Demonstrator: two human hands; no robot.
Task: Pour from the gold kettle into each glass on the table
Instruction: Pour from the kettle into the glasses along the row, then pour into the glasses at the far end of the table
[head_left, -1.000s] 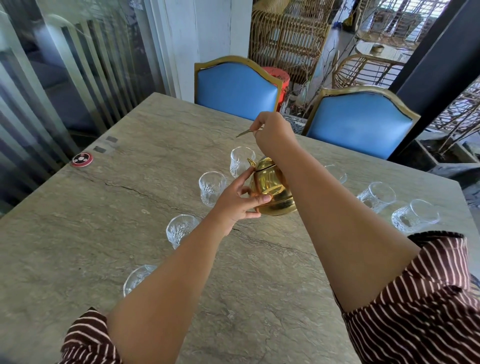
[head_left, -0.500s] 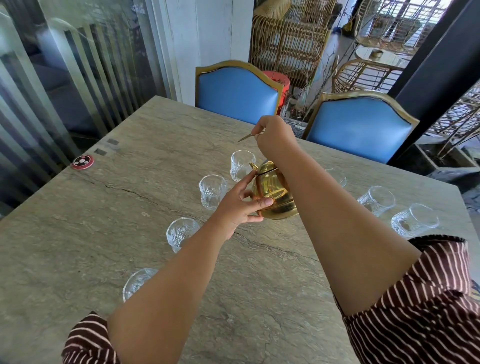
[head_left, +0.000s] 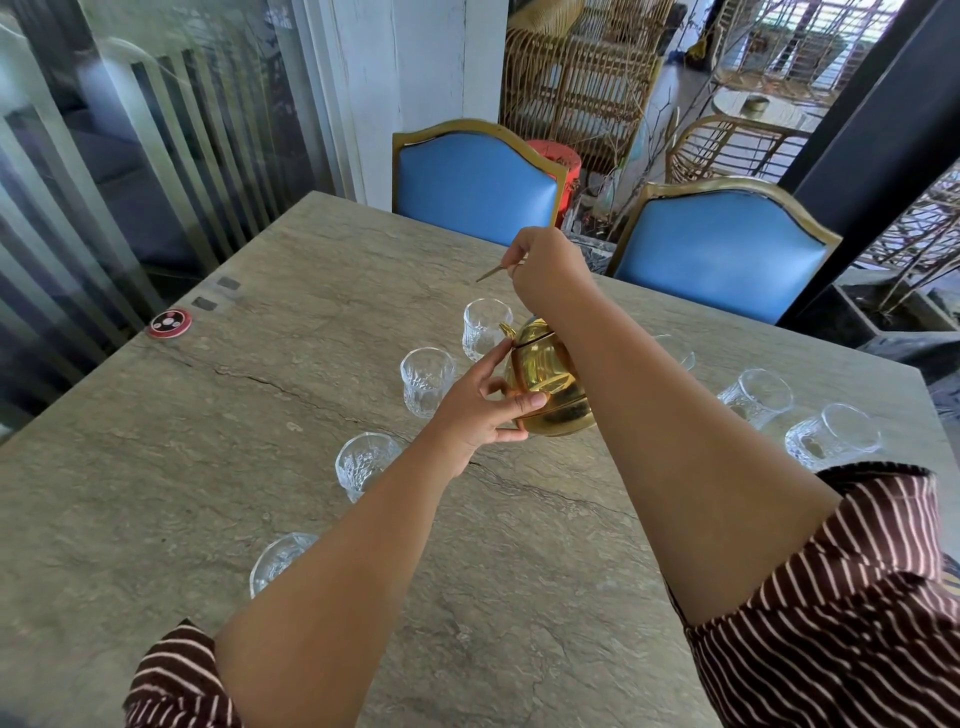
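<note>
Fingers (head_left: 524, 401) of the left hand (head_left: 480, 408) spread against the round, shiny gold kettle (head_left: 548, 387), thumb on its belly, forefinger at the lid seam. Right hand (head_left: 548, 267) above pinches a thin metal handle (head_left: 493, 272), fingers closed on it. Kettle sits mid-table (head_left: 208, 467), rough grey stone. Cut glasses (head_left: 427, 381) ring it from seven to three o'clock. Blue chairs (head_left: 475, 187) at twelve.
</note>
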